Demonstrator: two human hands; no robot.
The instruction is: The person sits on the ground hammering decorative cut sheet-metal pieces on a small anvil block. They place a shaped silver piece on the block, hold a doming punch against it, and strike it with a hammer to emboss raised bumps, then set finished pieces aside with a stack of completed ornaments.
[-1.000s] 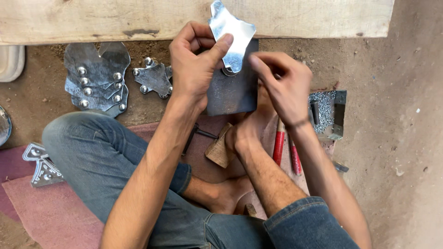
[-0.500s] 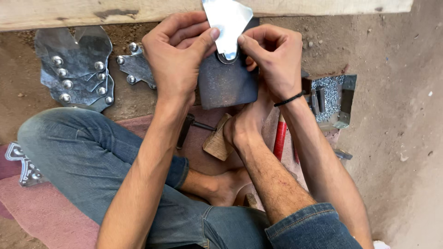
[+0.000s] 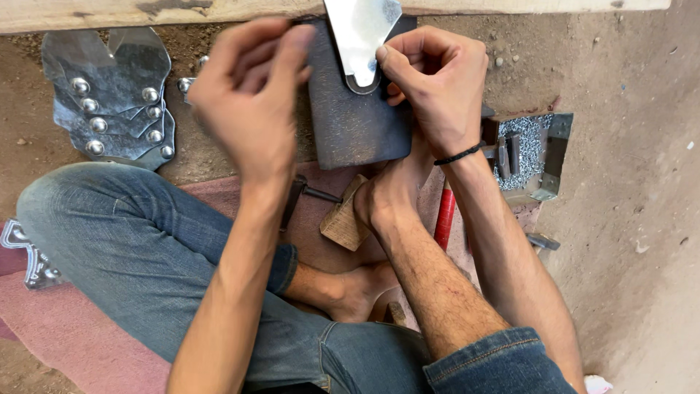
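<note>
Seated cross-legged in blue jeans (image 3: 138, 248) on an earthen floor (image 3: 620, 219), over a reddish mat (image 3: 65, 328). Right hand (image 3: 434, 87) pinching the rounded lower tip of a shiny sheet-metal piece (image 3: 359, 33), fingers (image 3: 390, 62) closed on its edge, pressing it flat against a dark steel block (image 3: 354, 117). Block held upright between the feet, one bare foot (image 3: 390, 190) touching its lower edge. Left hand (image 3: 248, 102) raised just beside the block's left edge, blurred, fingertips drawn narrowly together; whether anything small sits between them cannot be told. A black band around the right wrist. Stack of cut metal plates with domed rivets (image 3: 113, 98) lying well to the left on the floor. Small wooden wedge (image 3: 343, 219) beside the foot, a red-handled tool (image 3: 445, 215) under the right forearm. Open metal tray of small rivets (image 3: 529, 153) just right of the right wrist. Wooden plank (image 3: 146, 11) along the top edge.
</note>
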